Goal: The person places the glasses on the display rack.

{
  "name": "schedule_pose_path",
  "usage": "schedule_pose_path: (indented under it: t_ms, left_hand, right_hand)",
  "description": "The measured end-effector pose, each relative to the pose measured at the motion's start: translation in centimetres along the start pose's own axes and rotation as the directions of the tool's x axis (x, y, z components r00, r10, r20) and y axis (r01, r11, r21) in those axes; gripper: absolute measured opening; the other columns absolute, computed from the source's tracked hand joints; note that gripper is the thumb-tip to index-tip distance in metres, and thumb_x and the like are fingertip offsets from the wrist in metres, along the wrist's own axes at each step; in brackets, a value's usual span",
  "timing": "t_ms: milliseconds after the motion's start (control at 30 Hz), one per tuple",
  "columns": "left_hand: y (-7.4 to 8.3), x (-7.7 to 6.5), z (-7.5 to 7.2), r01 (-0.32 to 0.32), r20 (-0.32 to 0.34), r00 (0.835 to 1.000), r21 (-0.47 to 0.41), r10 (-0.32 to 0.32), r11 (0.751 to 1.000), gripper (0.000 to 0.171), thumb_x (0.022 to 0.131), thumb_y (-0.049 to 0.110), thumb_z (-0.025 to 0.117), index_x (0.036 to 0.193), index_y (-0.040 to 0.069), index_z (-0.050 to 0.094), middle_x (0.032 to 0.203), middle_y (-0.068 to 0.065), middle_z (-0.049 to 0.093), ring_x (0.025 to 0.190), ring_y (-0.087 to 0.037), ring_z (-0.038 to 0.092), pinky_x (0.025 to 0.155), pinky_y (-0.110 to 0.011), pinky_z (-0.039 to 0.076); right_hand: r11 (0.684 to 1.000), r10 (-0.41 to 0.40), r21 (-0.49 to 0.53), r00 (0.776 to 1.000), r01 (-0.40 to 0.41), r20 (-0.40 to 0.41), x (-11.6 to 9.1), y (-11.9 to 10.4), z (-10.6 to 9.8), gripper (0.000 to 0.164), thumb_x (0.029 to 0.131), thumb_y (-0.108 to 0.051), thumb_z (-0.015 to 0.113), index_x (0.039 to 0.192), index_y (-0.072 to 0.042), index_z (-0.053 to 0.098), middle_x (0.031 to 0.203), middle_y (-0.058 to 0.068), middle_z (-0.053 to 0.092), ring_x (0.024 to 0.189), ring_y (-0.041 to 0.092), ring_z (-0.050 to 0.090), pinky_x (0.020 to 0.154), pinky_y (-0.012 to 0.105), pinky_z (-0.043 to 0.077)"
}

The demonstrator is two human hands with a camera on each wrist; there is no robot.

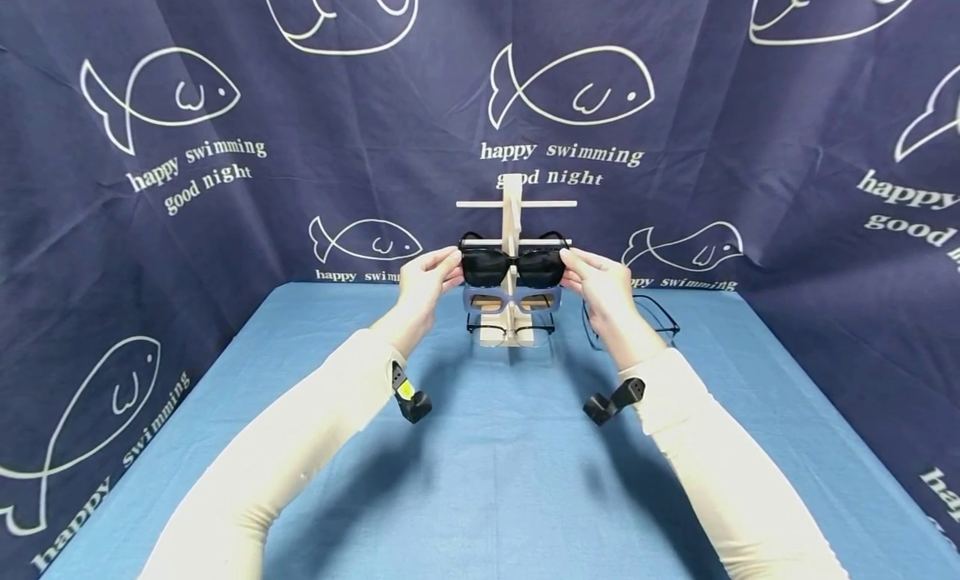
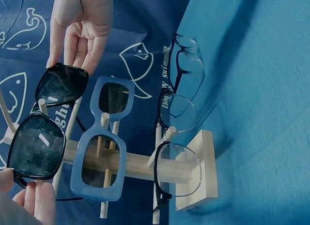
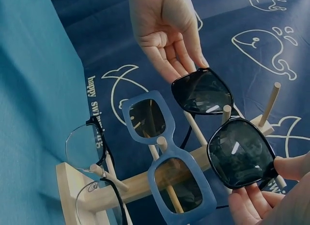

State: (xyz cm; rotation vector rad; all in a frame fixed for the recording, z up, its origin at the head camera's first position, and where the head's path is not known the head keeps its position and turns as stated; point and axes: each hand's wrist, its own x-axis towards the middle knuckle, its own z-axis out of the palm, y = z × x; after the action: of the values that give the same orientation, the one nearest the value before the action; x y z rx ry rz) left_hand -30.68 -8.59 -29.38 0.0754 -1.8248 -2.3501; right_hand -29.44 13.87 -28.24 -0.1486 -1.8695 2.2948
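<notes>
Black sunglasses [image 1: 486,267] sit at an upper level of a wooden eyewear stand [image 1: 512,198], lenses facing me. My left hand [image 1: 426,282] pinches their left hinge corner between thumb and fingers. At the opposite corner, my right hand [image 1: 602,282] grips the frame the same way. In the left wrist view, a peg of the stand shows at the bridge of the sunglasses. Directly below them hang blue thick-framed sunglasses [image 2: 122,159] with brown lenses. Black half-rim eyeglasses [image 2: 159,174] occupy the lowest level, near the stand's base [image 2: 209,162].
Another pair of dark-framed eyeglasses [image 1: 660,316] lies on the blue tablecloth [image 1: 495,463], right of the stand and partly behind my right hand. A bare top crossbar [image 1: 551,204] crosses the stand. Dark blue fish-print curtains [image 1: 420,130] hang behind and at both sides.
</notes>
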Motion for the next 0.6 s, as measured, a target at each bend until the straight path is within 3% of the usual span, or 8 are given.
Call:
schedule_pose_path:
  t_ms: [133,233,367,600]
  left_hand:
    - [-0.2,-0.2,-0.2,0.005,-0.005,1.000,-0.029,-0.005,1.000,0.035,0.092,0.007,0.065,0.124,-0.005,0.062,0.121,-0.025,0.064,0.069,-0.006,0.066,0.083,-0.025,0.059]
    - [-0.4,-0.3,-0.4,0.003,-0.012,1.000,-0.057,-0.004,0.998,0.035,0.091,0.004,0.065,0.125,-0.006,0.061,0.124,-0.027,0.062,0.070,-0.006,0.067,0.085,-0.026,0.059]
    - [-0.5,-0.5,-0.5,-0.012,-0.011,1.000,-0.064,0.012,0.998,0.036,0.091,0.002,0.065,0.125,-0.007,0.060,0.119,-0.023,0.065,0.073,-0.006,0.068,0.089,-0.027,0.058]
    - [-0.9,-1.0,-0.8,-0.043,-0.003,0.999,-0.044,0.043,0.998,0.036,0.091,0.000,0.063,0.126,-0.009,0.059,0.096,-0.005,0.070,0.078,-0.004,0.067,0.097,-0.030,0.054]
  right_hand:
    - [1.000,0.004,-0.019,1.000,-0.004,-0.006,-0.1,0.1,-0.3,0.047,0.092,-0.013,0.066,0.132,0.007,0.054,0.073,-0.009,0.070,0.068,0.002,0.068,0.084,0.022,0.058]
    - [0.999,0.010,-0.036,1.000,-0.010,-0.012,-0.2,0.2,-0.6,0.049,0.092,-0.014,0.066,0.134,0.007,0.053,0.101,0.007,0.074,0.070,0.001,0.068,0.094,0.028,0.055]
    - [0.999,0.016,-0.051,1.000,-0.016,-0.001,-0.3,0.4,-1.0,0.051,0.093,-0.015,0.065,0.137,0.005,0.050,0.134,0.022,0.055,0.074,-0.001,0.067,0.104,0.035,0.048]
    - [0.998,0.035,-0.062,0.999,-0.033,0.031,-0.6,0.6,-1.7,0.053,0.094,-0.018,0.064,0.140,0.003,0.047,0.141,0.020,0.050,0.092,0.003,0.067,0.110,0.034,0.044]
